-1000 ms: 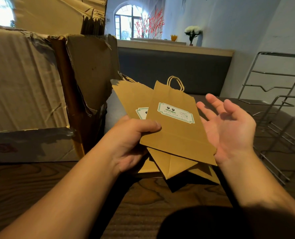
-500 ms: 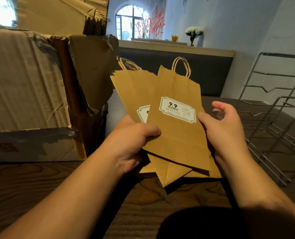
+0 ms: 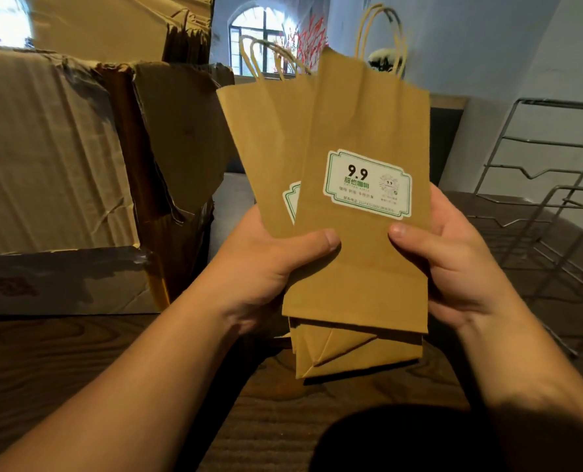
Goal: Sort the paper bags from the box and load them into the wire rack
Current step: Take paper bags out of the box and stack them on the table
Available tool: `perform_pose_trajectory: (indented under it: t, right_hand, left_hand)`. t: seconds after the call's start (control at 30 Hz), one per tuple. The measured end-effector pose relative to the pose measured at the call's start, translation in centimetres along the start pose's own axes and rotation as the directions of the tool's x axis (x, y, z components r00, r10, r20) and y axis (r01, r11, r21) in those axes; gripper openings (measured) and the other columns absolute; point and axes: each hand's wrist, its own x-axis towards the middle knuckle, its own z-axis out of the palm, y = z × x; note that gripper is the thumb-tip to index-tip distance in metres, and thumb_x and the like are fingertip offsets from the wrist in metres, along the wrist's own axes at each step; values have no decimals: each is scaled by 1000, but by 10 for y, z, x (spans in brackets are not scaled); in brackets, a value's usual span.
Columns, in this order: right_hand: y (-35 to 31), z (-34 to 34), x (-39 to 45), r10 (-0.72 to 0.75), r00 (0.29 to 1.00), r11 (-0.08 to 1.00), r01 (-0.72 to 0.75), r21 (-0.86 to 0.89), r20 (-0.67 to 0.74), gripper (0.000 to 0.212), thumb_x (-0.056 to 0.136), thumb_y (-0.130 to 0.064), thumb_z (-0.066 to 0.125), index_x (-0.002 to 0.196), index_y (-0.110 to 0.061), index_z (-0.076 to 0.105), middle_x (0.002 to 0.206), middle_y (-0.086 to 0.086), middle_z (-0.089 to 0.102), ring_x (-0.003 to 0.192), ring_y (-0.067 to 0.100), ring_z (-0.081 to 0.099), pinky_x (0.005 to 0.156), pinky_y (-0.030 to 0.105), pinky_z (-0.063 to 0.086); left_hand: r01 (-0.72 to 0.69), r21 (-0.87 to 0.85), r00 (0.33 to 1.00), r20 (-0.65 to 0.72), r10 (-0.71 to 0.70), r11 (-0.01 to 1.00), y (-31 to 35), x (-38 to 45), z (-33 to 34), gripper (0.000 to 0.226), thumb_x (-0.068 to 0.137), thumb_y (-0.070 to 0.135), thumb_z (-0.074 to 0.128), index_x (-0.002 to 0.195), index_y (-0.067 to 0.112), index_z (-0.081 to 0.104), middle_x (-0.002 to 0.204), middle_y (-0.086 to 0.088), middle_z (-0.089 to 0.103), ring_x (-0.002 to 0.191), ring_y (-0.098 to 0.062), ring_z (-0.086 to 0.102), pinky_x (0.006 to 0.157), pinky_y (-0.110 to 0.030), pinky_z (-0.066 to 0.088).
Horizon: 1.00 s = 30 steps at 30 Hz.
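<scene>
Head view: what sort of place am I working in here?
Probably a café or small drinks shop. The paper bags carry a printed 9.9 label, a wire rack stands on the wooden table, and a dark bench seat runs behind.

A café: booth bench (image 3: 446, 144), branded coffee bags (image 3: 361, 212), wooden table (image 3: 79, 362).

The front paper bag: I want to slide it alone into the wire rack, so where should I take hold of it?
Take the front paper bag by its free right edge, from the right, where the right hand already pinches it. It lies flat and upright, fanned ahead of the rear bag, so a thumb-over-fingers grip there probably lifts it clear toward the wire rack.
</scene>
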Motion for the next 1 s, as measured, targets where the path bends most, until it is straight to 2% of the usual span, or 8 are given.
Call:
perform_pose_trajectory:
  t: [0.17,0.33,0.53,0.6,0.7,0.77,0.87,1.0]
  right_hand:
    - [2,-2,-1,-77,997,996,76,-49,-26,68,72,7,62,134,-17,49,125,7,70,113,26,68,81,35,59]
    - [-1,-4,-4,-129,991,987,126,-101,-25,73,69,8,65,136,-13,46,128,9,68,115,28,67,84,36,58]
    - [-2,-3,-9,-101,984,990,114,-85,144,85,70,10,68,146,-10,37,138,16,60,126,37,59,96,51,53]
    - [-3,-2,-8,-87,974,995,97,-36,210,86,72,7,76,146,-12,37,137,18,59,125,38,58,93,49,54]
    - [-5,-3,-8,-75,978,997,78,-9,194,90,67,-15,89,142,-9,41,128,15,65,115,32,65,87,39,57]
    - [-4,-2,-9,-84,992,993,91,-76,90,81,65,-8,89,134,-9,47,116,8,72,106,25,70,81,33,58]
    - [-2,2,-10,-129,992,982,129,-136,5,55,70,2,71,120,-9,53,101,2,77,93,19,74,75,28,58]
    - [-3,8,-8,-153,988,987,151,-60,-17,59,71,-31,86,120,-16,57,109,1,75,102,20,72,82,31,57]
  left_hand:
    - [-162,20,984,-67,163,987,1,-1,1,44,70,4,73,112,14,62,103,-6,77,92,-21,75,70,-28,60]
    - [-218,119,973,-51,226,969,-1,-2,-3,56,73,3,82,119,20,55,114,-7,73,105,-25,72,81,-43,61]
    - [-264,157,956,-87,280,952,-3,-5,-3,58,70,6,86,116,22,56,114,-7,73,105,-29,72,83,-52,61]
    - [-301,234,936,-111,333,924,-4,-5,-1,58,69,14,87,116,28,55,116,-1,72,109,-21,70,88,-44,59]
    - [-347,267,912,-126,389,899,-5,-7,3,60,69,16,86,118,29,53,118,5,69,111,-10,68,91,-27,56]
    - [-367,312,899,-122,420,876,-7,-8,6,61,69,13,88,114,31,53,113,11,69,109,-4,67,88,-20,54]
    - [-400,368,874,-124,470,840,-10,-10,9,55,72,3,87,106,33,55,101,19,71,102,1,69,82,-14,53]
    - [-450,404,819,-168,548,796,-8,-11,12,44,77,6,83,103,30,57,100,15,70,96,1,70,78,-14,53]
